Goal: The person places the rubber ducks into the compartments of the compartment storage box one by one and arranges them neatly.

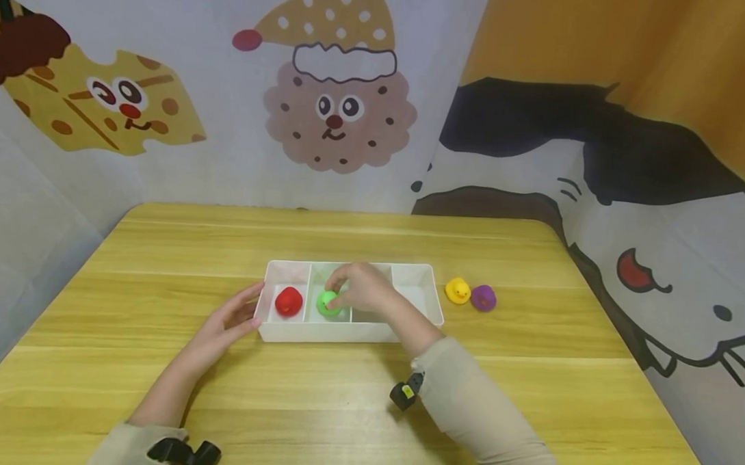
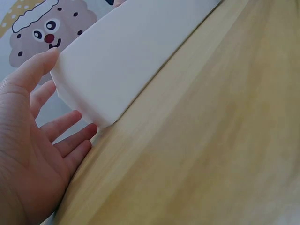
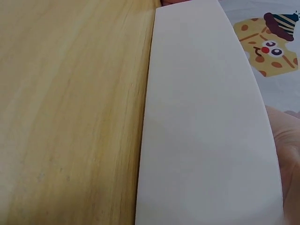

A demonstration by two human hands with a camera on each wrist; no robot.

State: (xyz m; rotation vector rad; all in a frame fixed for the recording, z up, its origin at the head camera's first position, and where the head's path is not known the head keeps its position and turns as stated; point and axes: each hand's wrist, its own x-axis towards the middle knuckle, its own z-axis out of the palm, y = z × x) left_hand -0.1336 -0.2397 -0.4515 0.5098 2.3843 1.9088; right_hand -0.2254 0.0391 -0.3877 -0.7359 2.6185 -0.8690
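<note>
Head view: my right hand (image 1: 366, 288) hides much of the third compartment of the white box (image 1: 326, 334), and its thumb covers part of the green duck (image 1: 324, 304); whether thumb and bent forefinger pinch the duck or merely touch it, I cannot tell. The duck is in the second compartment from the left, rounded and bright green, its face too small to make out. The red duck (image 1: 288, 302) sits in the leftmost compartment; the yellow duck (image 1: 457, 291), orange-beaked, and the purple duck (image 1: 484, 299), features hard to read, stand side by side on the wooden table (image 1: 317, 401), right of the box. My left hand (image 1: 224, 322) is at the box's left end, thumb at the near corner. Left wrist view: my left thumb touches the box's edge, the other fingers spread near the end wall; the outer wall conceals the interior, and the frame's top cuts the box off. Right wrist view: the plain, smooth white wall screens the green duck entirely; my right hand is cropped at the right edge, its fingers concealed
</note>
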